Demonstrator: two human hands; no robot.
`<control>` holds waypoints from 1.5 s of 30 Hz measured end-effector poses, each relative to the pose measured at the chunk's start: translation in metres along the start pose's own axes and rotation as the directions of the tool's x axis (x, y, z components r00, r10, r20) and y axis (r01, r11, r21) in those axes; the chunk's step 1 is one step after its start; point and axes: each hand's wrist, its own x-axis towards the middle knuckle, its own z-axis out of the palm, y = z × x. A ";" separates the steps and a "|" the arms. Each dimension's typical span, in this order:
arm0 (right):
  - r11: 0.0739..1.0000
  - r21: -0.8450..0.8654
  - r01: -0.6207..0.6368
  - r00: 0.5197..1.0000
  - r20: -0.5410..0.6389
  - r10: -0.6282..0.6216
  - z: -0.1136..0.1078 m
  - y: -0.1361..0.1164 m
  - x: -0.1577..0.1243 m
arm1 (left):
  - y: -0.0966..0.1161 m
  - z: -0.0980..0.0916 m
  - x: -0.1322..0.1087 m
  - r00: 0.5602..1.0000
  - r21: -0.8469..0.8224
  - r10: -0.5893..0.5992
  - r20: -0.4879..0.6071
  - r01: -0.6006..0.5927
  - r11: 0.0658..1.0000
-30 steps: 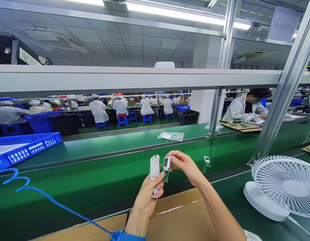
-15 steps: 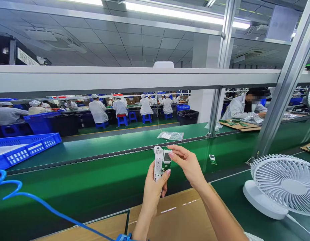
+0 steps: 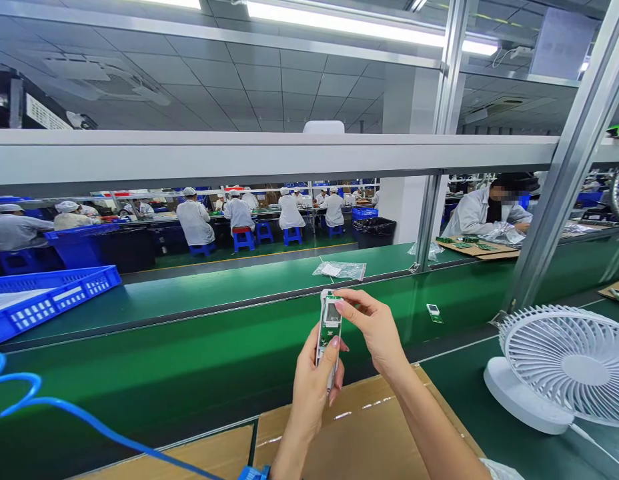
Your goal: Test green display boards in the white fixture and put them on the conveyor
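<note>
Head view showed the board [image 3: 331, 328] lying over the white case [image 3: 321, 320], both held above the green belt [image 3: 189, 353]. A second before, the two had been apart, side by side; half a second before, the board had only partly covered the case. How fully it had seated could not be told. The left hand [image 3: 315, 373] was clamped around the case, its thumb on the board's lower half. The right hand [image 3: 377, 327] kept its thumb and fingertips pinched on the board's upper end, beside the screen [image 3: 333, 311].

A second board [image 3: 434, 313], lying on the belt, had slid farther right along it since the earlier frames.

On the near side of the belt lay cardboard [image 3: 369, 433], with a white fan [image 3: 584, 370] standing to its right. A blue cord [image 3: 89, 420] curled over the belt's left part to a strap [image 3: 253, 473] on the left wrist. Beyond the belt ran a green ledge [image 3: 189, 287], bearing a blue crate [image 3: 64, 307] at the left and a clear bag [image 3: 339, 270] near the middle. A pale beam [image 3: 239, 157] crossed above the belt. Farther off, workers [image 3: 195, 220] in white sat at benches on blue stools, and a person [image 3: 474, 213] leaned over work beyond the belt's right side.
</note>
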 end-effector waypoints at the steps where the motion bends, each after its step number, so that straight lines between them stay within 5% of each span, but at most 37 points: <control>1: 0.999 0.042 -0.027 1.000 0.003 0.027 0.000 0.000 0.000 | 0.000 0.000 0.000 1.000 0.010 -0.001 0.004 0.001 1.000; 4: 1.000 0.019 -0.013 1.000 -0.006 0.013 0.001 0.001 0.000 | 0.000 0.000 -0.001 1.000 0.006 0.005 -0.011 -0.005 1.000; 9: 0.940 -0.303 0.155 0.982 -0.059 -0.180 0.002 0.003 -0.002 | -0.001 0.001 -0.001 1.000 -0.034 0.009 -0.014 -0.010 0.999; 13: 0.850 -0.471 0.236 0.966 0.022 -0.256 0.000 0.003 -0.003 | 0.000 0.003 -0.002 0.998 -0.081 0.034 -0.056 -0.038 0.996; 23: 0.887 -0.368 0.279 0.949 0.245 -0.196 -0.001 -0.007 -0.007 | 0.003 0.006 -0.005 0.991 -0.162 0.054 -0.125 -0.074 0.984; 45: 0.929 -0.284 0.239 0.952 0.258 -0.166 0.000 -0.019 -0.011 | 0.003 0.006 -0.006 0.994 -0.192 0.041 -0.099 -0.060 0.980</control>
